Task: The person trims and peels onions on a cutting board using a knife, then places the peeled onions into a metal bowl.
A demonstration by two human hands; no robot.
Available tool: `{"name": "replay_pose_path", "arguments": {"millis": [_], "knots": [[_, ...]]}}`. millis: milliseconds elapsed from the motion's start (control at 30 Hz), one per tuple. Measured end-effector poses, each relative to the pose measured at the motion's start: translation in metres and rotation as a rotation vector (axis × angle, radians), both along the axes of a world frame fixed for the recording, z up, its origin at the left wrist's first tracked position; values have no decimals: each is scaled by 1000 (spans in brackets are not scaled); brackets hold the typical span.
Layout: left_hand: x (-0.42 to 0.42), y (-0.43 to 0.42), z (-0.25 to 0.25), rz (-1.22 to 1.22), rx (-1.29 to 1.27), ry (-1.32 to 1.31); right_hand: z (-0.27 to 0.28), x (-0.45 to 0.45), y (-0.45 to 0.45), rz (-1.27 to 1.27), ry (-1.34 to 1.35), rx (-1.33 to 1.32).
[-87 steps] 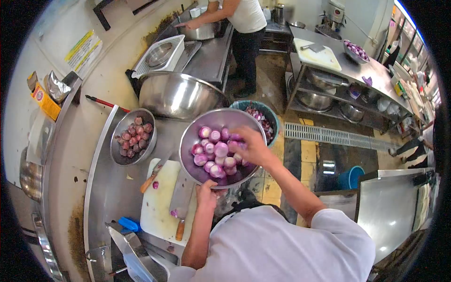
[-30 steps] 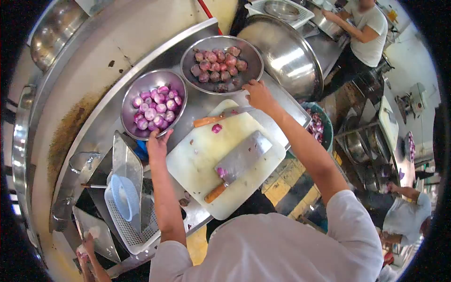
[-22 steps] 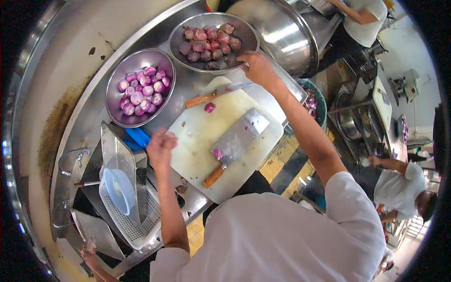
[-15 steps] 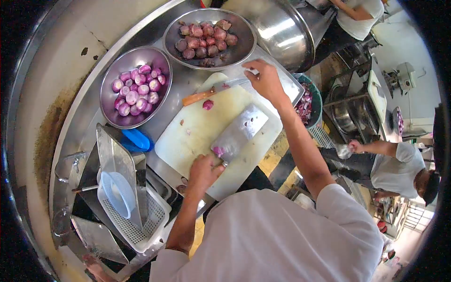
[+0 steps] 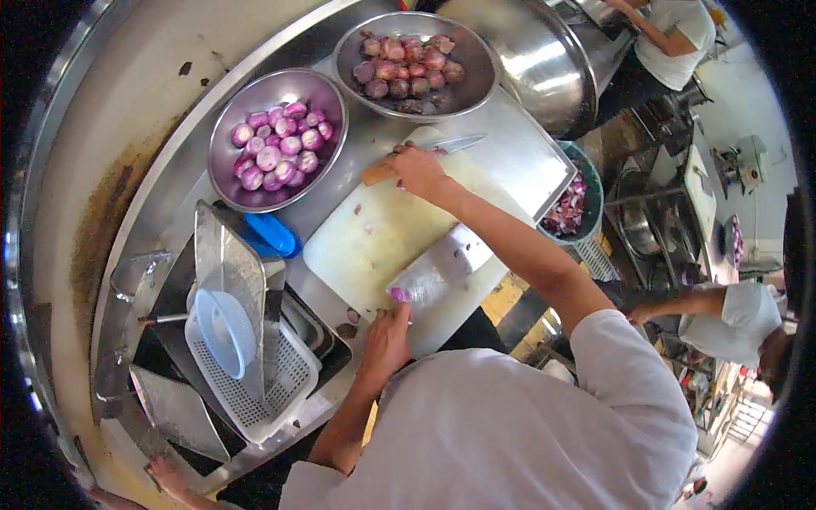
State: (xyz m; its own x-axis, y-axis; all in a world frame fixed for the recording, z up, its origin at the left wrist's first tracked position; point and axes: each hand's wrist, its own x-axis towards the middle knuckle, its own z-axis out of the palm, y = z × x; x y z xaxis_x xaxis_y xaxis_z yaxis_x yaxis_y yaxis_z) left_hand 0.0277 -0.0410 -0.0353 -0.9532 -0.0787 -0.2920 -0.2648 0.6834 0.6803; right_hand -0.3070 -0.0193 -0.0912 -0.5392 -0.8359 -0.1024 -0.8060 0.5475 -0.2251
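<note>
A broad cleaver lies flat on the white cutting board, a small piece of purple onion at its near corner. My left hand is closed at the cleaver's near end, hiding its handle. Across the board, my right hand is closed over the middle of a knife with a wooden handle and a pointed blade. A bit of red onion shows beside those fingers; what they grip, if anything, is hidden.
Peeled onions fill one metal bowl; unpeeled ones lie in another. A green bucket holds onion scraps. To the left stand a white basket and a blue object. Two co-workers are at the right.
My right hand has moved left from beside the knife's blade tip to its handle end. My left hand and the cleaver have shifted nearer my body. The view has shifted a little.
</note>
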Motion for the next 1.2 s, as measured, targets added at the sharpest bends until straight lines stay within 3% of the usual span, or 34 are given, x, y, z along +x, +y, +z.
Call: {"name": "replay_pose_path", "arguments": {"millis": [133,433,500,667,733,900,1033,1133,1167,1200], "knots": [[24,-6,-10,26,2,-70,20,22,7,116,92,-151],[37,-3,-23,66,33,12,150,114,5,442,44,-383],[35,-3,-27,57,39,19,165,123,-19,626,104,-467],[33,-3,-27,17,0,22,134,81,-118,860,239,-623],[30,-2,-20,28,3,44,120,58,-146,1004,245,-466],[34,4,-26,91,5,56,87,23,-162,1044,174,-366],[38,9,-18,153,-26,48,82,-21,-137,849,140,-734],[47,14,-3,253,14,75,109,-100,-78,260,194,-434],[50,17,3,307,52,77,123,-124,-53,111,361,-268],[53,21,12,382,126,27,134,-144,-32,-159,270,-125]]}}
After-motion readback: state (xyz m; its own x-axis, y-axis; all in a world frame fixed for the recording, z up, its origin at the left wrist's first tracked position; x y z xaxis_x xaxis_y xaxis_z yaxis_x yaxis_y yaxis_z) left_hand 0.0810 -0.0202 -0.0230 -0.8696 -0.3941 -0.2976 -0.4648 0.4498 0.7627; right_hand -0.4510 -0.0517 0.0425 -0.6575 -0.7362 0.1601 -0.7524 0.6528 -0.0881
